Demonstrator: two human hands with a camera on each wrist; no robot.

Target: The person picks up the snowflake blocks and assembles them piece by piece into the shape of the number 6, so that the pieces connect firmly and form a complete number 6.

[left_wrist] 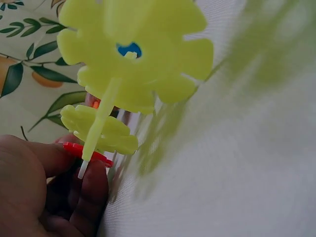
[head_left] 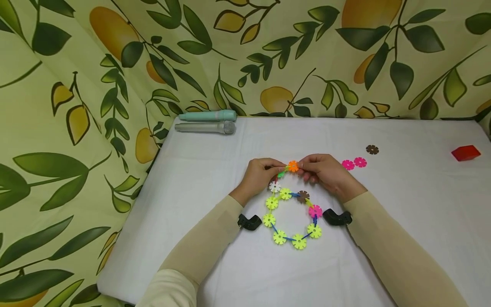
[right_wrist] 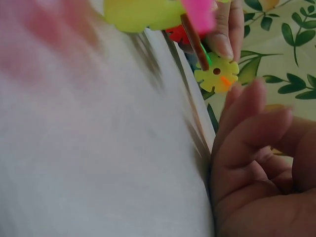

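A chain of slotted plastic flower discs, mostly yellow with blue linking discs seen edge-on, curves into a ring on the white table. Its upper end rises through a white disc and a green disc to my left hand, which pinches it between thumb and fingers. In the left wrist view a red disc is right at those fingertips. My right hand holds an orange disc by its right edge, against a yellow disc at the chain's end.
Two loose pink discs and a brown disc lie beyond my right hand. A red block sits at the far right. Teal and silver microphones lie at the back left. A leaf-patterned curtain borders the table.
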